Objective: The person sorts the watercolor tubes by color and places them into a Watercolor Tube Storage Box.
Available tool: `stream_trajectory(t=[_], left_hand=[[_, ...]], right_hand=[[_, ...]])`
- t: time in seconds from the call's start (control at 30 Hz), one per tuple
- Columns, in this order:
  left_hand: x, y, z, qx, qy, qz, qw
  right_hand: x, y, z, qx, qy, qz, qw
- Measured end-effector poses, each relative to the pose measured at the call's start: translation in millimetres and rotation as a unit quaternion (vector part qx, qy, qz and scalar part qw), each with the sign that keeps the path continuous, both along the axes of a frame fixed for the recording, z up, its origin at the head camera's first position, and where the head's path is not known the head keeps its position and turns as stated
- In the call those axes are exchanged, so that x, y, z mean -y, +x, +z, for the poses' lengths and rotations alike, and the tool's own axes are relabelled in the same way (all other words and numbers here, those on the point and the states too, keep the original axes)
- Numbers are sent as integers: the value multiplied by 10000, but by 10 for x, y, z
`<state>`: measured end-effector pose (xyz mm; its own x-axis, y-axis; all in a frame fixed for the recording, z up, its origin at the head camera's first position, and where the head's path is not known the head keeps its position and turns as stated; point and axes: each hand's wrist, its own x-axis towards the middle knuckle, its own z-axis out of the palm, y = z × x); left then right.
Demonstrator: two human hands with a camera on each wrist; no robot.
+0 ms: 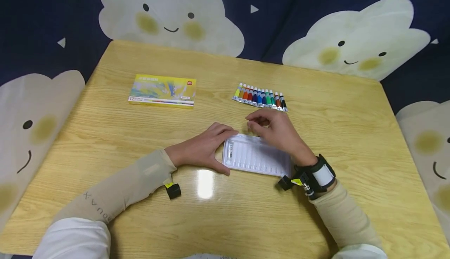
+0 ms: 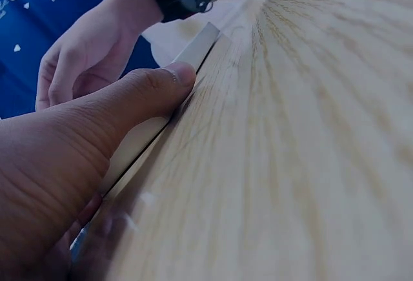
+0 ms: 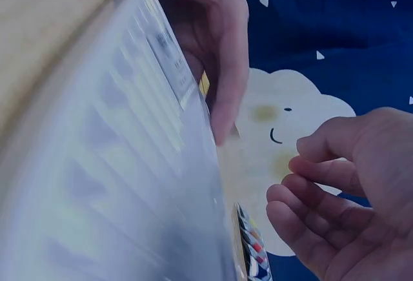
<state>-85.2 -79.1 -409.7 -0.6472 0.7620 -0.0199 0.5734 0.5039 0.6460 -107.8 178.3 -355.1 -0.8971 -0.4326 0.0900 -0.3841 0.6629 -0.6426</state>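
A shallow white plastic tray [image 1: 260, 155] with narrow ribbed slots lies on the table between the hands. My left hand [image 1: 205, 146] grips its left end, thumb along the near side and fingers at the far corner. One pale paint tube [image 1: 230, 150] lies in the leftmost slot; it also shows in the tray in the right wrist view. Above the tray's far edge hovers my right hand [image 1: 275, 128], its fingers loosely bent with nothing visible between them. Just beyond it, a row of coloured paint tubes [image 1: 260, 97] lies side by side on the table.
A yellow printed paint box [image 1: 161, 91] lies flat at the back left of the wooden table [image 1: 351, 142]. Behind the table hangs a dark blue cloth [image 1: 267, 28] with cloud faces.
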Motion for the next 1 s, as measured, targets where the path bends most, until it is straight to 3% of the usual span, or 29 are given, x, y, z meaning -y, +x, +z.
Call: stream_trajectory(t=[0.2, 0.67, 1.0], left_hand=[[15, 5, -13, 6, 34, 9, 10000], [11, 3, -28, -57, 67, -56, 9999], [13, -2, -33, -102, 30, -58, 9999]], right_hand=[[-5, -257, 11, -22, 172, -30, 9998], [29, -842, 21, -409, 1187, 24, 9921], [196, -1071, 1, -1137, 1626, 643, 9780]])
